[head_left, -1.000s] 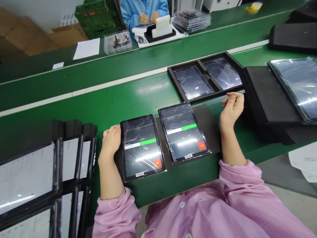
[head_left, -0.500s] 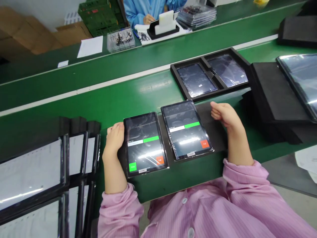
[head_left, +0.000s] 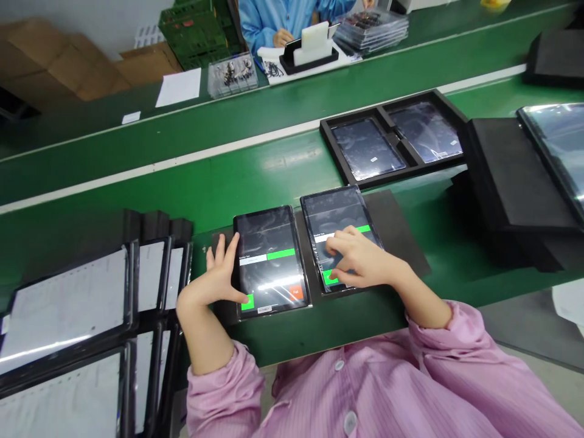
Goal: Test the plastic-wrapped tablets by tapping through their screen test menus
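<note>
Two tablets with lit dark screens lie side by side on a black mat [head_left: 393, 234] in front of me. On the left tablet [head_left: 269, 234] there is a green button at lower left and a red one at lower right. My left hand [head_left: 214, 277] is spread at its left edge, the thumb touching the green button. Over the right tablet [head_left: 335, 210] lies my right hand [head_left: 360, 258], fingers partly curled and apart, its thumb at a green button. That hand hides the tablet's lower right part. Neither hand holds anything.
A black tray [head_left: 351, 179] with two dark tablets sits beyond, on the green bench. Black holders with tablets [head_left: 68, 298] stand at left; black foam blocks [head_left: 497, 176] with another tablet are at right. Across the bench, a person in blue [head_left: 292, 15] sits behind a clear parts box [head_left: 232, 76].
My right hand has come in from the right onto the right tablet. My left hand has spread, its thumb moving onto the left tablet's green button. A green button now shows on the right tablet.
</note>
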{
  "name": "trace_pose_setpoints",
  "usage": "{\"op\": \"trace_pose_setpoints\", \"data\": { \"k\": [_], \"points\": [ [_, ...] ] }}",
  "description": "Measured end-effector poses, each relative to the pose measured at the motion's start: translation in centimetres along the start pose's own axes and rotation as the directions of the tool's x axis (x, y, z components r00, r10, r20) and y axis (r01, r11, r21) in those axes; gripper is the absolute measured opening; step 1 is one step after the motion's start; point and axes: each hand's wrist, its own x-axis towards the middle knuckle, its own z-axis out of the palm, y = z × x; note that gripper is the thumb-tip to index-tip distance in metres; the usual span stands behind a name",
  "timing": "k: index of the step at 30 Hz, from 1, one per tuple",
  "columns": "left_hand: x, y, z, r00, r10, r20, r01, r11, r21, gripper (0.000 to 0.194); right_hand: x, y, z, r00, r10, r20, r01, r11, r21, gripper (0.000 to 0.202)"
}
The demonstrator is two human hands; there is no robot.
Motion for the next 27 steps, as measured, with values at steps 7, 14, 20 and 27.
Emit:
{"op": "trace_pose_setpoints", "data": {
  "k": [7, 14, 20, 27],
  "points": [
    [0.8, 0.4, -0.3, 0.993, 0.036, -0.115, -0.050, 0.991, -0.122, 0.147, -2.5, 5.6, -1.5, 0.717, 0.478, -0.508, -0.512, 0.855, 0.082, 0.032],
    [2.4, 6.5, -1.5, 0.925, -0.164, -0.342, 0.159, 0.986, -0.041, 0.065, -1.9, 9.6, -0.6, 0.362, 0.791, -0.493, -0.821, 0.521, 0.234, 0.027],
    [7.2, 13.7, -3.3, 0.946, 0.061, -0.320, 0.003, 0.980, 0.197, 0.049, -0.9, 9.3, -0.7, 0.318, 0.856, -0.408, -0.850, 0.448, 0.276, 0.027],
    [11.0, 18.1, -5.5, 0.963, 0.036, -0.267, 0.065, 0.930, 0.361, 0.034, 0.1, 8.8, -1.5, 0.309, 0.867, -0.390, -0.850, 0.436, 0.295, 0.023]
  ]
}}
